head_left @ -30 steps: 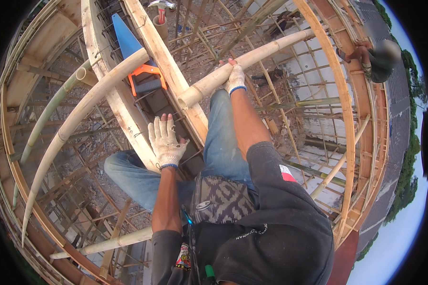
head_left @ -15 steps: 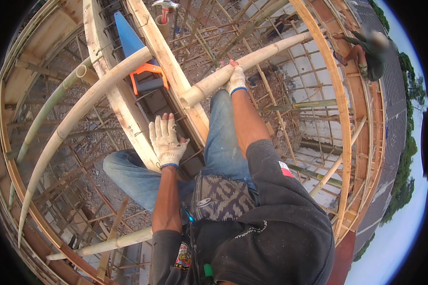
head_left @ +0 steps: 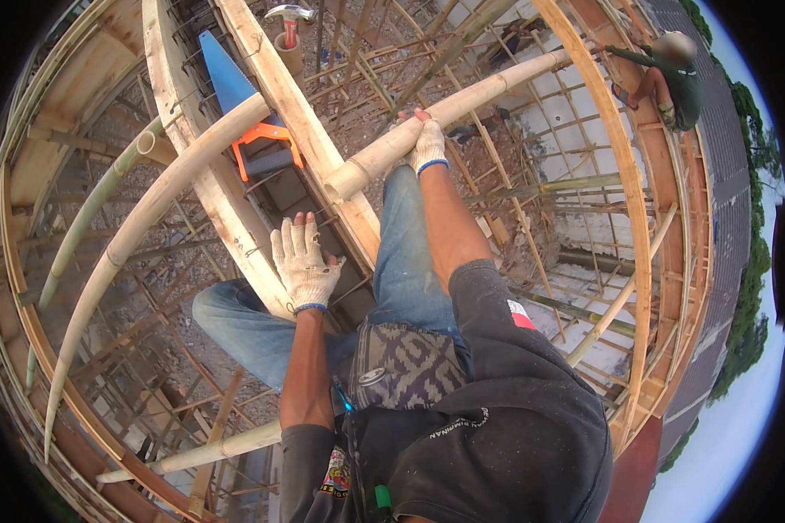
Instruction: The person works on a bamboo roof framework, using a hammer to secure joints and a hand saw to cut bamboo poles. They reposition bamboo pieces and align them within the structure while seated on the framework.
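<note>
My right hand (head_left: 428, 146), in a worn cream glove with bare fingertips, is closed on a thick pale bamboo pole (head_left: 484, 93). The pole's hollow near end lies over the right timber beam (head_left: 323, 144), and the far end reaches the curved wooden edge by another person. My left hand (head_left: 305, 268), gloved the same way, has its fingers stretched out over the gap between the two beams, beside the left beam (head_left: 227, 209). Nothing is in it. Ahead of it, a handsaw with a blue blade (head_left: 227, 77) and an orange handle (head_left: 266, 135) lies between the beams, partly under another bamboo pole.
That curved bamboo pole (head_left: 135, 222) crosses the left beam. A claw hammer (head_left: 290, 26) stands in an upright bamboo tube (head_left: 290, 57). A person (head_left: 676, 83) sits at the right on the wooden formwork (head_left: 663, 200). Bamboo scaffolding drops to rubble far below on both sides.
The person at the right has stretched an arm toward the pole's far end. My hands keep nearly the same poses, and the whole view has shifted slightly.
</note>
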`<action>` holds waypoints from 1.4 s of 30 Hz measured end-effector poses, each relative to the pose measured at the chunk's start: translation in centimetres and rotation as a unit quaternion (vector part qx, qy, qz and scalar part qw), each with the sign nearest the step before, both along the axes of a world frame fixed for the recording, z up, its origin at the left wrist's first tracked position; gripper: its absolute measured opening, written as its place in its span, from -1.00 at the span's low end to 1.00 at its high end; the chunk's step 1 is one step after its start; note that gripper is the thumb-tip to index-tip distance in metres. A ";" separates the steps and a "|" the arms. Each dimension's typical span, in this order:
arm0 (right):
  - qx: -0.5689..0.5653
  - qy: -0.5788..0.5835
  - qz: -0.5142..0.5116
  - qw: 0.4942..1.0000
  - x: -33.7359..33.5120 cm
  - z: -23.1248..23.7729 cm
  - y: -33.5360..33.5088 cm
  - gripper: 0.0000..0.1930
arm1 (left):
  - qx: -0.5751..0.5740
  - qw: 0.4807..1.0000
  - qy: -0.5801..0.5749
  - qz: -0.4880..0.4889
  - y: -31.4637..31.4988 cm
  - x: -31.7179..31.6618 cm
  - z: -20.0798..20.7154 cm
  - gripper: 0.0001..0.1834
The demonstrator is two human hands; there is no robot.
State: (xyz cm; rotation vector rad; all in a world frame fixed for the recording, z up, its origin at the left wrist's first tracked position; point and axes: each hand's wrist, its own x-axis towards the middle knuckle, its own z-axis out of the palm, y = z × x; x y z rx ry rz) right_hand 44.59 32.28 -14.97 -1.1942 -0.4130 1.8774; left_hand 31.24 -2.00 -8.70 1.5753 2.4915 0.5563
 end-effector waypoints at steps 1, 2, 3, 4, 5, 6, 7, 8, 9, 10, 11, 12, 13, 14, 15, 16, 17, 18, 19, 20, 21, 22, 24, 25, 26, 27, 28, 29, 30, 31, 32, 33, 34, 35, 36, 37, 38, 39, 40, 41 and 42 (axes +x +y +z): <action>0.003 -0.004 -0.004 1.000 0.0 0.2 -0.1 -0.44 | 0.001 1.000 0.000 0.000 0.0 0.0 0.0 0.00; 0.005 -0.007 -0.007 1.000 -0.1 0.3 -0.2 -0.44 | -0.006 1.000 0.008 -0.002 0.0 0.0 -0.1 0.01; 0.004 -0.008 -0.016 1.000 -0.5 0.7 -0.5 -0.45 | -0.013 1.000 0.016 -0.002 -0.1 0.0 -0.1 0.02; 0.003 -0.008 -0.026 1.000 -0.8 1.0 -0.8 -0.46 | -0.020 1.000 0.024 -0.003 -0.1 -0.1 0.0 0.03; 0.002 -0.008 -0.035 0.999 -1.2 1.4 -1.2 -0.47 | -0.020 1.000 0.024 0.000 -0.2 -0.2 0.0 0.03; 0.005 -0.008 -0.038 0.999 -0.8 1.0 -0.9 -0.47 | -0.017 1.000 0.021 -0.001 -0.1 -0.1 0.1 0.02; 0.007 -0.007 -0.041 0.999 -0.5 0.6 -0.5 -0.47 | -0.015 1.000 0.017 -0.003 0.0 0.0 0.2 0.02; 0.009 -0.007 -0.044 0.999 -0.2 0.2 -0.2 -0.46 | -0.012 1.000 0.017 -0.004 0.1 0.1 0.3 0.02; 0.015 -0.019 -0.050 0.998 -0.3 0.2 -0.2 -0.48 | -0.010 1.000 0.019 -0.003 0.1 0.0 0.3 0.02; 0.021 -0.031 -0.055 0.998 -0.5 0.1 -0.2 -0.49 | -0.009 1.000 0.021 -0.001 0.2 -0.1 0.3 0.01; 0.028 -0.043 -0.061 0.997 -0.8 0.1 -0.2 -0.50 | -0.010 1.000 0.020 0.000 0.2 -0.1 0.3 0.01; 0.020 -0.049 -0.065 0.996 -0.8 0.0 -0.1 -0.52 | -0.010 1.000 0.020 -0.001 0.2 0.0 0.3 0.01; 0.013 -0.054 -0.070 0.996 -0.9 0.0 0.1 -0.54 | -0.009 1.000 0.019 -0.001 0.2 0.1 0.4 0.01; 0.006 -0.059 -0.075 0.995 -1.0 0.0 0.2 -0.57 | -0.011 1.000 0.016 0.000 0.1 0.1 0.4 0.01; 0.005 -0.062 -0.092 0.994 -1.4 0.1 0.2 -0.59 | -0.010 1.000 0.015 0.001 0.1 0.0 0.3 0.01; 0.006 -0.067 -0.111 0.992 -1.8 0.3 0.0 -0.62 | -0.008 1.000 0.010 0.001 0.3 0.0 0.3 0.01; 0.007 -0.071 -0.131 0.989 -2.1 0.5 -0.2 -0.65 | -0.004 1.000 0.005 0.002 0.2 0.1 0.4 0.01; 0.007 -0.073 -0.147 0.986 -2.1 0.7 -0.1 -0.65 | -0.011 1.000 0.003 0.002 0.4 0.1 0.7 0.00; 0.003 -0.072 -0.162 0.984 -2.3 0.7 -0.2 -0.66 | -0.008 1.000 0.004 0.001 0.4 0.2 1.0 -0.02; 0.000 -0.072 -0.177 0.982 -2.1 0.8 -0.2 -0.66 | -0.004 1.000 0.006 0.000 0.6 0.4 1.3 -0.03; -0.012 -0.089 -0.183 0.979 -2.3 1.1 -0.5 -0.67 | -0.003 1.000 0.007 -0.001 0.4 0.3 1.4 -0.04; -0.022 -0.095 -0.175 0.980 -2.2 1.5 -0.8 -0.67 | -0.002 1.000 0.007 -0.002 0.4 0.3 1.5 -0.05; -0.045 -0.108 -0.160 0.980 -1.7 2.3 -1.5 -0.66 | 0.001 1.000 0.008 -0.002 0.4 0.2 1.6 -0.06; -0.065 -0.099 -0.142 0.983 -1.5 3.1 -1.9 -0.65 | 0.002 1.000 0.008 -0.001 0.3 0.2 1.6 -0.06; -0.058 -0.096 -0.139 0.984 -1.6 3.1 -2.1 -0.64 | 0.004 1.000 0.009 0.000 0.3 0.1 1.5 -0.06; -0.049 -0.093 -0.138 0.985 -1.4 3.2 -2.3 -0.64 | 0.001 1.000 0.007 -0.001 0.3 0.2 1.5 -0.05; -0.041 -0.091 -0.137 0.985 -1.2 3.2 -2.5 -0.63 | -0.001 1.000 0.006 -0.002 0.3 0.2 1.4 -0.05; -0.044 -0.080 -0.129 0.987 -0.9 3.3 -2.8 -0.63 | -0.004 1.000 0.006 -0.002 0.3 0.3 1.4 -0.05; -0.046 -0.068 -0.118 0.990 -0.7 3.9 -3.1 -0.63 | -0.007 1.000 0.008 -0.001 0.3 0.3 1.5 -0.04; -0.048 -0.056 -0.106 0.992 -0.5 4.5 -3.3 -0.63 | -0.010 1.000 0.010 0.001 0.2 0.3 1.7 -0.03; -0.043 -0.053 -0.093 0.993 -0.2 4.0 -3.3 -0.66 | -0.014 1.000 0.013 0.002 0.2 0.2 1.8 -0.03; -0.036 -0.053 -0.085 0.994 0.6 3.7 -3.2 -0.69 | -0.013 1.000 0.015 -0.001 0.3 0.3 1.8 -0.03; -0.028 -0.052 -0.076 0.995 1.1 3.3 -3.1 -0.71 | -0.013 1.000 0.017 -0.004 0.3 0.3 1.7 -0.03; -0.031 -0.067 -0.092 0.993 1.2 2.8 -2.8 -0.69 | -0.013 1.000 0.019 -0.007 0.4 0.3 1.7 -0.03; -0.030 -0.072 -0.092 0.993 1.1 2.9 -3.0 -0.67 | -0.010 1.000 0.019 -0.004 0.3 0.2 1.6 -0.03; -0.029 -0.077 -0.092 0.992 1.1 3.0 -3.6 -0.65 | -0.008 1.000 0.019 -0.002 0.2 0.1 1.5 -0.03; -0.028 -0.082 -0.092 0.992 1.1 3.2 -3.9 -0.63 | -0.006 1.000 0.019 0.001 0.2 0.0 1.4 -0.03; -0.027 -0.090 -0.085 0.992 1.4 3.3 -3.6 -0.65 | 0.000 1.000 0.013 0.000 0.3 0.0 1.2 -0.03; -0.028 -0.096 -0.078 0.992 2.0 3.0 -3.6 -0.66 | 0.002 1.000 0.009 -0.001 0.2 -0.1 1.2 -0.04; -0.029 -0.102 -0.071 0.992 2.6 2.7 -3.5 -0.67 | 0.005 1.000 0.005 -0.002 0.1 -0.2 1.1 -0.04; -0.026 -0.110 -0.067 0.991 3.4 2.2 -3.4 -0.69 | 0.003 1.000 0.006 -0.001 -0.1 -0.3 0.9 -0.04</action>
